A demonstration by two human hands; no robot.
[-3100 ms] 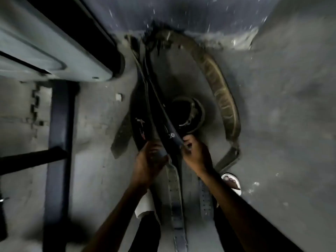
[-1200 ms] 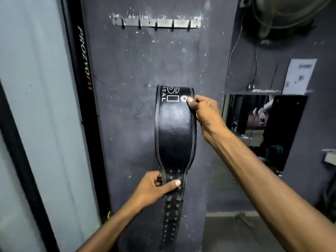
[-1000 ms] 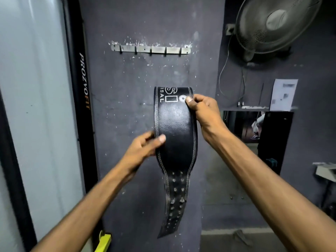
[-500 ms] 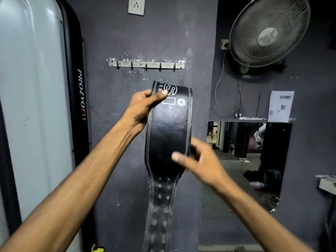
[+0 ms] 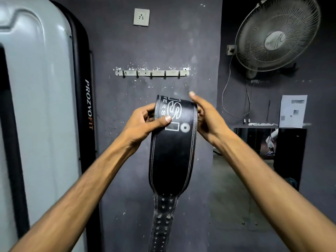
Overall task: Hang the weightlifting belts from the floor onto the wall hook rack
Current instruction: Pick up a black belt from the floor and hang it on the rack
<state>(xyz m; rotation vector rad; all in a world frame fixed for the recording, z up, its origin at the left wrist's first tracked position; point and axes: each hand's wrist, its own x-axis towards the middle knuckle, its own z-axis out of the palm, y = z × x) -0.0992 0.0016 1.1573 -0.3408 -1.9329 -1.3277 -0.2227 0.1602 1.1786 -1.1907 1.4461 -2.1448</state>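
The left hand (image 5: pixel 143 122) pinches the folded top of the belt (image 5: pixel 172 151), thumb across its printed face, fingers behind. The right hand (image 5: pixel 207 117) is at the fold's right edge, fingers loose; whether it grips cannot be told. The belt hangs down from both hands, studded strap lowest, below the rack (image 5: pixel 152 73) on the wall (image 5: pixel 163 42).

surface: dark wall (image 5: pixel 163 42) | mounted: metal hook rack (image 5: pixel 152 73), five hooks, all bare | above rack: white socket plate (image 5: pixel 141 17) | lower right: concrete floor (image 5: pixel 232 188), possibly two small specks lying on it
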